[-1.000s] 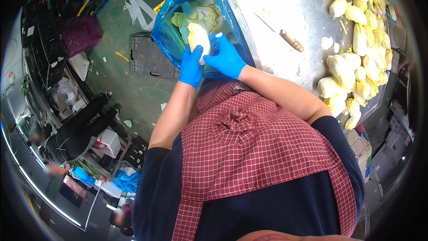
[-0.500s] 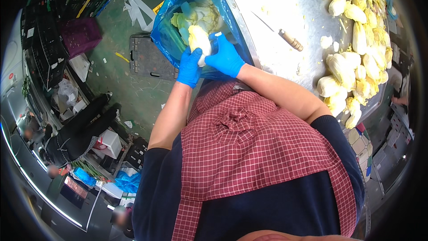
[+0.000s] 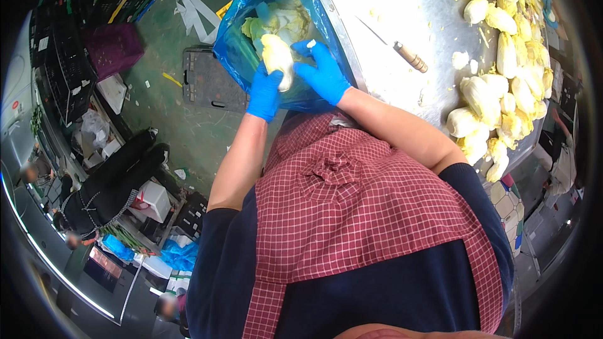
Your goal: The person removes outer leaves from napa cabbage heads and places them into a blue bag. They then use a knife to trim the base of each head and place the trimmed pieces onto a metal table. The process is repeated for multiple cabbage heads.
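Trimming leaves, seemingly: cabbage head point(image 3: 277, 66) upper centre of frame, gripped by left hand point(image 3: 264, 95) over blue bag point(image 3: 227, 32). Right hand point(image 3: 323, 74) just beside, thumb and fingers parted, pale scrap point(image 3: 311, 44) at fingertips. Next move probably calls for shedding scrap, left grip steady.

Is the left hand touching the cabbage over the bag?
Touching: the head view shows the left hand gripping the lower part of the cabbage, no gap between.
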`<control>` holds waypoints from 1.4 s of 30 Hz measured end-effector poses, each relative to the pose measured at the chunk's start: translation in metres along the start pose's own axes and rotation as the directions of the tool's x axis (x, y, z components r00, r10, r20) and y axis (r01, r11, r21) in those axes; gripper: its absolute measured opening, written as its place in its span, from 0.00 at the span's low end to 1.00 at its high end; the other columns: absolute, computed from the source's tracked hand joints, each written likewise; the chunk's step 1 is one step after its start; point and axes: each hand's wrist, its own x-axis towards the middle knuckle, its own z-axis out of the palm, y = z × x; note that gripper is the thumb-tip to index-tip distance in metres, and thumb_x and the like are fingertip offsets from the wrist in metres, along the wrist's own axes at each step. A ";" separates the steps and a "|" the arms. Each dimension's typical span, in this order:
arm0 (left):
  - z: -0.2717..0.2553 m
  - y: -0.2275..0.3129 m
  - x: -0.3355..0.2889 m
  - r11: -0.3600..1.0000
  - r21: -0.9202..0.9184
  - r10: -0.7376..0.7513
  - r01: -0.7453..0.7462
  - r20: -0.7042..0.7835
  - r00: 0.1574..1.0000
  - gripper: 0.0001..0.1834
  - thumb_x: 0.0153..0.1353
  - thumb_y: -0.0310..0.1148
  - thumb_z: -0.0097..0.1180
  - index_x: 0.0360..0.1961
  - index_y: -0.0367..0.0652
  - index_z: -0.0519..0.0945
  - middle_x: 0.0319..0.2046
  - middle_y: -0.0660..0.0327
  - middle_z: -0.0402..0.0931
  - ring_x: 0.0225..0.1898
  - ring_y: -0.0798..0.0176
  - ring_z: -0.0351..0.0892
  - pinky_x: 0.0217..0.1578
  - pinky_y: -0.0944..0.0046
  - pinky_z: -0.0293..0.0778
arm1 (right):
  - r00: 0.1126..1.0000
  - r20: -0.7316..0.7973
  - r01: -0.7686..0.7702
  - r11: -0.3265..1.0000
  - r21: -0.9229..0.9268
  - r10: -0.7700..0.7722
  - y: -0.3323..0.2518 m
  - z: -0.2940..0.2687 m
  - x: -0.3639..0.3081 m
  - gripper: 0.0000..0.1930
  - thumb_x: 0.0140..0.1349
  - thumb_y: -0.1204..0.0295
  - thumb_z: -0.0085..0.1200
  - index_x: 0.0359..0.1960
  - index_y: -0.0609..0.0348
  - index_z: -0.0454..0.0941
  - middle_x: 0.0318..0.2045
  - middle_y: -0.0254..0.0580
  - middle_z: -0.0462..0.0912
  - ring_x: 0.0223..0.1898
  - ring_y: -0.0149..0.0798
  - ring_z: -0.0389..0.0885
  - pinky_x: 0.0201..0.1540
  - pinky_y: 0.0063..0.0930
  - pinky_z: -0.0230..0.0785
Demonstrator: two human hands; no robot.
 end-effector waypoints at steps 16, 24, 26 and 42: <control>0.007 0.017 -0.016 0.911 0.411 -0.003 -0.035 0.090 0.996 0.41 0.44 0.34 0.72 0.58 0.38 0.63 0.50 0.56 0.70 0.51 0.62 0.71 0.49 0.64 0.71 | 0.992 0.027 -0.126 0.973 0.194 0.124 0.000 -0.002 0.014 0.16 0.59 0.71 0.54 0.48 0.62 0.75 0.40 0.44 0.81 0.40 0.33 0.78 0.46 0.26 0.71; 0.009 0.022 -0.021 0.924 0.383 -0.029 0.013 0.036 0.999 0.36 0.51 0.32 0.65 0.60 0.37 0.64 0.53 0.57 0.70 0.52 0.60 0.71 0.51 0.64 0.70 | 0.992 0.010 -0.127 0.988 -0.083 0.128 -0.001 -0.010 0.013 0.17 0.53 0.78 0.51 0.47 0.59 0.76 0.39 0.45 0.81 0.40 0.37 0.80 0.44 0.29 0.72; 0.012 0.026 -0.021 0.945 0.326 0.006 0.013 -0.057 0.998 0.34 0.54 0.32 0.62 0.61 0.36 0.63 0.54 0.56 0.69 0.53 0.60 0.71 0.52 0.63 0.70 | 0.977 0.064 -0.195 0.971 -0.142 0.205 0.006 -0.013 0.014 0.18 0.52 0.78 0.51 0.48 0.59 0.76 0.39 0.45 0.81 0.40 0.38 0.80 0.44 0.30 0.72; 0.031 0.048 0.015 0.844 -0.525 0.007 -0.113 -0.201 0.980 0.36 0.63 0.57 0.44 0.65 0.44 0.57 0.62 0.54 0.59 0.57 0.49 0.65 0.58 0.47 0.63 | 0.996 -0.065 0.045 0.982 -0.182 -0.058 0.032 -0.009 0.002 0.14 0.57 0.77 0.48 0.45 0.58 0.76 0.43 0.49 0.79 0.44 0.45 0.78 0.49 0.35 0.70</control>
